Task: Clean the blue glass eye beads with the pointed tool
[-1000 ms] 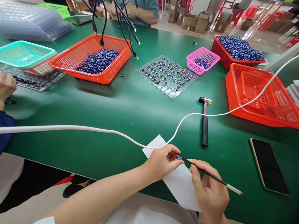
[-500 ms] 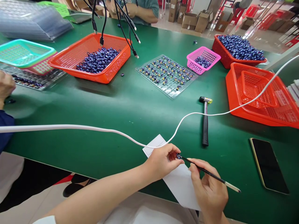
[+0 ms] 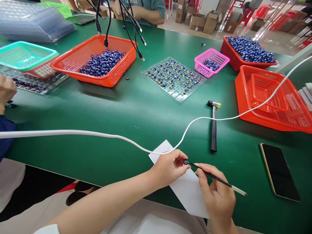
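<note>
Green table (image 3: 112,113) viewed from above near edge, by single head-worn camera at close range; view directed forward and down, far edge included.

A dark-screened phone (image 3: 280,172) on the green table (image 3: 146,113), cardboard boxes (image 3: 198,22) beyond, probably red stools (image 3: 262,12) in the blur.

No text, brand or number can be read for certain. A few pale letters stand on the teal shirt (image 3: 158,12) of the person across the counter (image 3: 85,117), cut off by the picture's top edge. Marks on a cardboard box (image 3: 231,26) in the background are too small to read.
</note>
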Available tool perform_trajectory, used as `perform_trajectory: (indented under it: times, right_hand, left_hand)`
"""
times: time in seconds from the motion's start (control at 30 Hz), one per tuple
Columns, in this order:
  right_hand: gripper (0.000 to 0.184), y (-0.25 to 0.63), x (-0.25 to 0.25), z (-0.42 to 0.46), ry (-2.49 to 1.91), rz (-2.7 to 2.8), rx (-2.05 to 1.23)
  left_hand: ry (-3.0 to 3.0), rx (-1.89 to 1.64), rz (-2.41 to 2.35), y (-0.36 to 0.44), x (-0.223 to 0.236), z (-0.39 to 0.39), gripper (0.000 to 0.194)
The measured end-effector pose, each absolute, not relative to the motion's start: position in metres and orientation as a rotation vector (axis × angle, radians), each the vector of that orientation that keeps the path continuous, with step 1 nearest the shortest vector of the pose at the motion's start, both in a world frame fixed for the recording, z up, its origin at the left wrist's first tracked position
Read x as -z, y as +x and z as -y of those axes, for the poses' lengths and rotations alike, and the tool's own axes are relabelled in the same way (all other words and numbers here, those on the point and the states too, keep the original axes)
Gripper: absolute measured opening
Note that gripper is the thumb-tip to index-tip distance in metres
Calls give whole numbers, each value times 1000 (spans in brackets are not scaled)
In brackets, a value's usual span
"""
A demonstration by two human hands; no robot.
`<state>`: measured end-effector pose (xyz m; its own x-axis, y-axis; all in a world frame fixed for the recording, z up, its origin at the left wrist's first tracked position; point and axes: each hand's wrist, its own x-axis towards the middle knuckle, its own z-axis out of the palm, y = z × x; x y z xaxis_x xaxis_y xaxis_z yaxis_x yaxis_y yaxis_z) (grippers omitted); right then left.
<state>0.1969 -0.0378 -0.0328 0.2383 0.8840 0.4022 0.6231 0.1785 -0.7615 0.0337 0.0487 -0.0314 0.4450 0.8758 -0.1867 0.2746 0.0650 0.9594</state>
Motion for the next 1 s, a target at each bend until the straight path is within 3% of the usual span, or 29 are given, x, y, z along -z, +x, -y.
perform_trajectory:
  times: [0.3,0.67,1.0]
  right_hand:
    - [40,197,32,39,-1326,1613,-366]
    - [28,196,28,39,-1400,1333,-497]
    - [17,191,24,34,-1608,1456,-297]
  left_hand:
    - [1474,-656,-1072,32,32,-49,19]
    - [1455,-646,-1062,33,32,-49,19]
    - [1473,-648,-1059,33,32,-47,19]
